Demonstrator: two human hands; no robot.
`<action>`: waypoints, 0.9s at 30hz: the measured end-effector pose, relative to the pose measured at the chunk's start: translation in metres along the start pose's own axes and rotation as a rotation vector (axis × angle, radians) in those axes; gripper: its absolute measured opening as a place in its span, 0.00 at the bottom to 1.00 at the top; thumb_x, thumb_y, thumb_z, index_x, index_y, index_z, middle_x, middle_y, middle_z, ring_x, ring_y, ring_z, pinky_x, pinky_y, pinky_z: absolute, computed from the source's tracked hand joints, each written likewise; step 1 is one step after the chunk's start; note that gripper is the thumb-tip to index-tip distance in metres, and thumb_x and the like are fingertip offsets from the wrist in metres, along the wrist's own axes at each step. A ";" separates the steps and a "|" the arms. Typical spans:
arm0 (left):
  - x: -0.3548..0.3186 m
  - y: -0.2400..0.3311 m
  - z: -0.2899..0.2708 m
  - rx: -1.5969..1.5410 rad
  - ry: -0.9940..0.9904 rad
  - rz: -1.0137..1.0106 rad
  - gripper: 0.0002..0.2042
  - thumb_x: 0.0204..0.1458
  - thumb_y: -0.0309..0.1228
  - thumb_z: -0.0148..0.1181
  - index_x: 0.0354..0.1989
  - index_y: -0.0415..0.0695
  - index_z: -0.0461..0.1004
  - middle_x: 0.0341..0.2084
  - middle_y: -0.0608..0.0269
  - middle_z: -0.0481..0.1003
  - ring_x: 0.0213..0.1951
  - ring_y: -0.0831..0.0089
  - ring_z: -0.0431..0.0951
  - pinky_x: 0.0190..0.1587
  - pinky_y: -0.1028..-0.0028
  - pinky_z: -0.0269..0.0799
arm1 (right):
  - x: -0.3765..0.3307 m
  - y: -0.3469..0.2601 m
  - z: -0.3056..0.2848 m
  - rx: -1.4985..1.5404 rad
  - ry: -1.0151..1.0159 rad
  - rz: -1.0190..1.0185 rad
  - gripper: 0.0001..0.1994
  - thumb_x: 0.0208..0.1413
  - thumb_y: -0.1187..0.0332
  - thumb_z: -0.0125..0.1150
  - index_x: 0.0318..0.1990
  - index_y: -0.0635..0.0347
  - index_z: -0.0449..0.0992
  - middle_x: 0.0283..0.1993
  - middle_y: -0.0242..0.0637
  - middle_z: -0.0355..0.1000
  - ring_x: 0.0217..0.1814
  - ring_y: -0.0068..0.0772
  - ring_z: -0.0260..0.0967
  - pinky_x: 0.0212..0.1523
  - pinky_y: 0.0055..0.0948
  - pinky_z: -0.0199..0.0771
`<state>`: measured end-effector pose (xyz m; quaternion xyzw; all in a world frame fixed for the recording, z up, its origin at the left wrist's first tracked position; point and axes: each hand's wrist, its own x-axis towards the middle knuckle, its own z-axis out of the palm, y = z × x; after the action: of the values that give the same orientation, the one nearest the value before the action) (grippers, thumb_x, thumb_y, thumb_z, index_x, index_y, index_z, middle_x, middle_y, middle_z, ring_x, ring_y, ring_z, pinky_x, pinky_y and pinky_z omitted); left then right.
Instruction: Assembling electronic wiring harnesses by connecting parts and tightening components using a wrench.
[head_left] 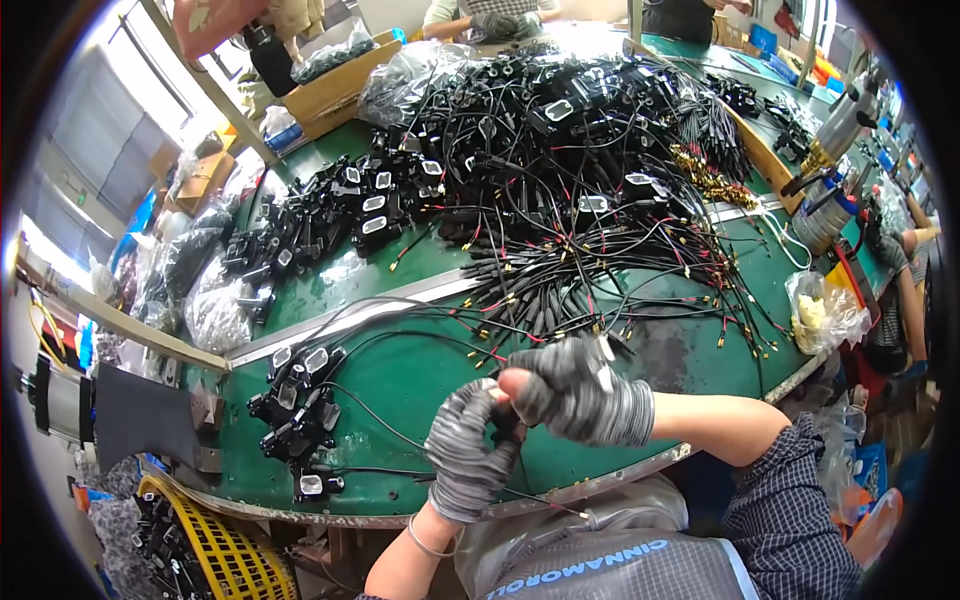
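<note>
Both my hands wear grey striped knit gloves and meet over the near edge of the green table. My left hand is closed around a small black part, mostly hidden by the fingers. Close against it, my right hand pinches at the thumb and fingertip; what it grips is too small to make out. Thin black cables run to my left hand from a small cluster of black housings with silver-framed windows. Another cable end sticks out below the hands, over my apron.
A large heap of black cabled housings covers the far middle. Loose cable ends fan out towards me. A metal strip crosses the table. Nearby are a yellow basket, a powered tool, a plastic bag and co-workers' gloved hands.
</note>
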<state>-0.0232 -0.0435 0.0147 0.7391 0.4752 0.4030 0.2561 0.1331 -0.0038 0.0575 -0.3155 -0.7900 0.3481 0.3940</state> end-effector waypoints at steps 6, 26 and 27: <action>-0.001 -0.007 -0.014 0.385 0.041 0.177 0.19 0.27 0.27 0.64 0.33 0.41 0.67 0.29 0.58 0.69 0.35 0.66 0.70 0.38 0.74 0.64 | 0.020 0.007 -0.034 0.696 -0.245 0.819 0.21 0.49 0.47 0.44 0.26 0.58 0.69 0.16 0.34 0.66 0.12 0.22 0.62 0.13 0.20 0.60; -0.026 -0.100 -0.190 0.748 0.404 -0.267 0.14 0.35 0.26 0.56 0.35 0.44 0.67 0.32 0.57 0.69 0.38 0.62 0.68 0.42 0.69 0.63 | 0.100 0.034 -0.147 -0.297 0.563 0.056 0.09 0.51 0.67 0.44 0.31 0.61 0.69 0.24 0.37 0.68 0.22 0.31 0.63 0.24 0.26 0.63; -0.021 -0.113 -0.205 0.890 0.356 -0.263 0.14 0.36 0.27 0.56 0.36 0.44 0.67 0.33 0.56 0.69 0.38 0.61 0.67 0.42 0.68 0.62 | 0.095 0.030 -0.136 -0.299 0.564 0.052 0.09 0.51 0.67 0.44 0.31 0.61 0.69 0.24 0.37 0.68 0.22 0.31 0.63 0.24 0.26 0.63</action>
<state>-0.2557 -0.0168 0.0325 0.6304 0.7266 0.2453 -0.1206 0.2076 0.1270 0.1325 -0.4739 -0.6837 0.1368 0.5377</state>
